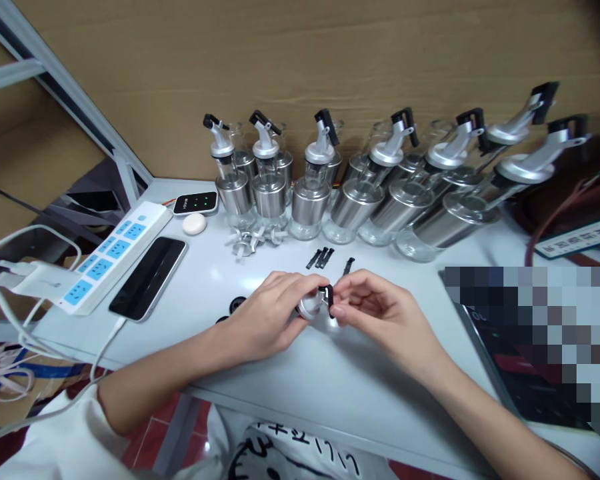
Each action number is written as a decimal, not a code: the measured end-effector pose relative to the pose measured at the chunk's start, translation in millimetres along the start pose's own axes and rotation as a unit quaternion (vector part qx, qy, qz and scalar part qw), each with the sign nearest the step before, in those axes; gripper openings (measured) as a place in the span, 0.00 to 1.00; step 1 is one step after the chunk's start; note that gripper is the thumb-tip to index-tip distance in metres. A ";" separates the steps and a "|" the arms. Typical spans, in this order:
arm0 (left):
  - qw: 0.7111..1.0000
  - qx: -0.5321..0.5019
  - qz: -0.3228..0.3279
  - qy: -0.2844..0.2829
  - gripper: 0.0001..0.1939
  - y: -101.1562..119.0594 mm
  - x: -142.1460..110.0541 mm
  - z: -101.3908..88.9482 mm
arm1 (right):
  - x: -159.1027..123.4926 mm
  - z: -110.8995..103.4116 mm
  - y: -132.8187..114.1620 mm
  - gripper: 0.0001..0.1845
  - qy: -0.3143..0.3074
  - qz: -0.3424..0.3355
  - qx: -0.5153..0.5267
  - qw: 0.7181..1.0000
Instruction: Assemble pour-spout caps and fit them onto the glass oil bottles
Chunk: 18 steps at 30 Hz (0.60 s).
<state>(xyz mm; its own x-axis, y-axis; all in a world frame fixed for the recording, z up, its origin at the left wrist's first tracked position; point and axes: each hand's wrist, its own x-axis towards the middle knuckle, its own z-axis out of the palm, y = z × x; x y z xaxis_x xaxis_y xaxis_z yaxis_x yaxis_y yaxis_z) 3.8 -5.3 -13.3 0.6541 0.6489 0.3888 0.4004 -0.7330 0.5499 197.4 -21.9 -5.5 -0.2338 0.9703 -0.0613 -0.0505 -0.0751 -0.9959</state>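
My left hand [270, 313] is closed around a small silver pour-spout cap [310, 307] just above the white table [300, 393]. My right hand [375, 310] pinches a small black lid piece [329, 298] at the top of that cap. Both hands meet at the middle of the table. A few loose black clips [321, 257] lie just behind the hands, one more black clip [349, 265] to their right. Loose silver spout parts [253, 239] lie in front of the bottles.
Several glass and steel dispenser bottles [310, 193] with spouts stand in rows at the back. A phone [149, 277], a power strip [107, 257], a small black device [196, 203] and a white oval object [195, 224] lie at the left. Black round parts [236, 305] sit by my left wrist.
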 end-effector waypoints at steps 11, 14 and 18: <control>0.998 -0.039 0.019 0.054 0.21 -0.2 -2.9 3.1 | 2.3 -7.0 1.4 0.12 -0.124 0.086 0.043 0.988; 0.997 -0.064 0.016 0.049 0.22 1.2 -4.7 4.5 | 1.5 -6.1 0.8 0.13 -0.135 0.074 0.028 0.988; 0.996 -0.066 0.022 0.048 0.22 2.6 -6.1 5.4 | -1.0 -5.6 -0.9 0.15 -0.148 0.067 0.010 0.987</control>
<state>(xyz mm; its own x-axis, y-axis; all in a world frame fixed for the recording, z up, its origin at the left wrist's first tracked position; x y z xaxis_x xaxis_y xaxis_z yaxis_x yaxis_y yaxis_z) 4.3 -12.3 -18.2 0.6018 0.6384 0.4798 0.2806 -0.7315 0.6214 203.1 -21.5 -4.9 -0.5129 0.8418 -0.1683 -0.0175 -0.2063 -0.9783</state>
